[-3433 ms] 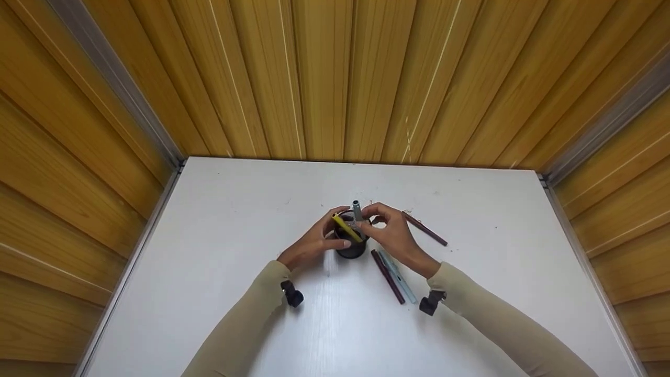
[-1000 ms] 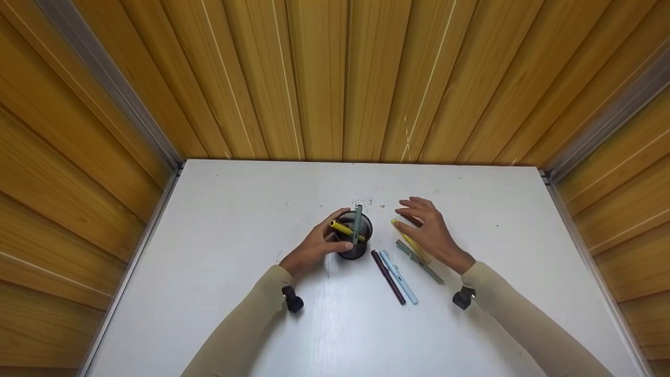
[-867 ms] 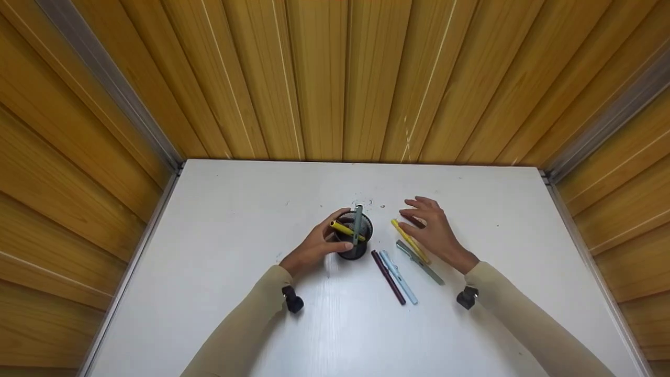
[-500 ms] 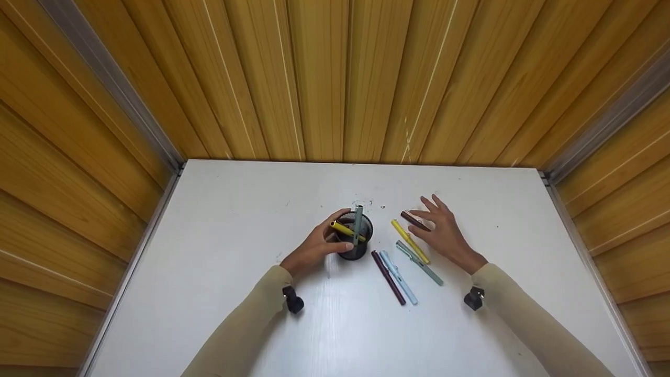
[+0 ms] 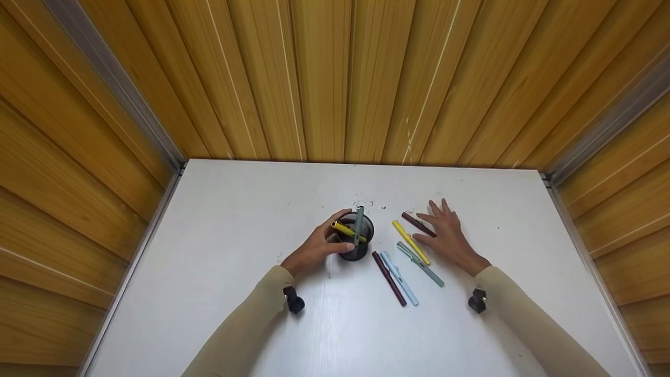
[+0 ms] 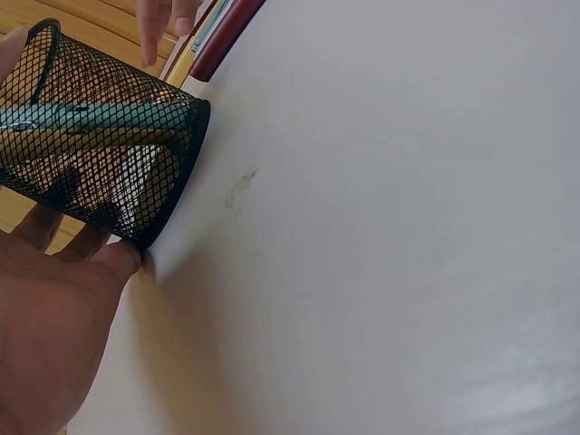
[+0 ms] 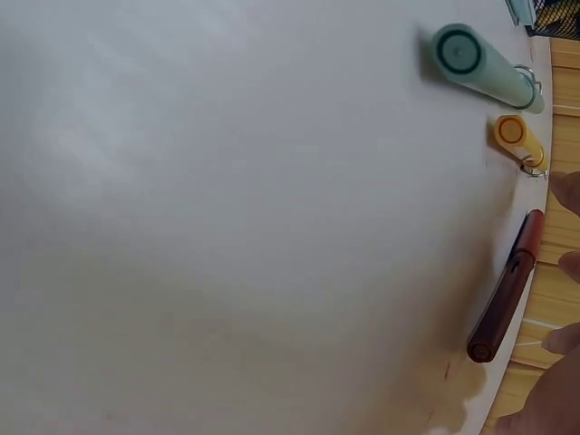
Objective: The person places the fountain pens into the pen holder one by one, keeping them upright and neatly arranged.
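My left hand grips a round black mesh pen holder from its left side, fingers behind and thumb in front. A yellow pen and a grey-green pen lean inside it; the mesh wall lets both show in the left wrist view. On the right, my right hand is spread, holding nothing, with its thumb and index finger close by a dark brown pen on the table. Left of that hand lie another yellow pen and a grey-green pen.
Nearer the front, a dark maroon pen and a light blue pen lie side by side. Everything rests on a white table. Wood-look panels stand behind it and at both sides.
My right hand has left the pen holder and the grey-green pen in it, moving right. Over the last second its fingers spread and more of the dark brown pen shows. My left hand stays put.
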`<state>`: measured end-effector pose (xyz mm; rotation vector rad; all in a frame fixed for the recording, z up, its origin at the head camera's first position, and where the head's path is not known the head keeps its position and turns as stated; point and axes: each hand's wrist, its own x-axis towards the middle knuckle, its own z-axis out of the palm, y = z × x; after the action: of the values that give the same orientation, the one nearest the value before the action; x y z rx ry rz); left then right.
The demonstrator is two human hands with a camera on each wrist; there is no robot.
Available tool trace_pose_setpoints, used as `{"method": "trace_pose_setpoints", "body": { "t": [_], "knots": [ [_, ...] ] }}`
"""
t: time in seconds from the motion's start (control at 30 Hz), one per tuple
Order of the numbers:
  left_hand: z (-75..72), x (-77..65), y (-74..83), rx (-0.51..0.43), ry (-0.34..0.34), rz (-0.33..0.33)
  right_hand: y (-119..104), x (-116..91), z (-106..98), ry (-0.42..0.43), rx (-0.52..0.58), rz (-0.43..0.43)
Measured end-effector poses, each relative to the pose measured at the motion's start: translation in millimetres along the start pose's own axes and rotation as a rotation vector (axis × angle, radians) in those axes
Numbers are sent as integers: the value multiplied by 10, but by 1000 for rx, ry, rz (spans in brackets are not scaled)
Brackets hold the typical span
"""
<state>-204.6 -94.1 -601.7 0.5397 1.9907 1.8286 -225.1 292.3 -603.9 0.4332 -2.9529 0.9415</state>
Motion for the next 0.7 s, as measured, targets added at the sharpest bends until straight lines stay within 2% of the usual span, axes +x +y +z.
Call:
{"method": "trace_pose_setpoints", "body": {
  "t": [0.1,0.37,0.7],
  "knots": [
    [-2,-2,0,-19,-1,-6,32,-9,15,8,2,4],
    [-5,6,-14,-19,3,0,122,16,68,106,53,-49],
    [-12,-4,-20,10,10,-8,243,14,97,101,105,-16]
  ]
}}
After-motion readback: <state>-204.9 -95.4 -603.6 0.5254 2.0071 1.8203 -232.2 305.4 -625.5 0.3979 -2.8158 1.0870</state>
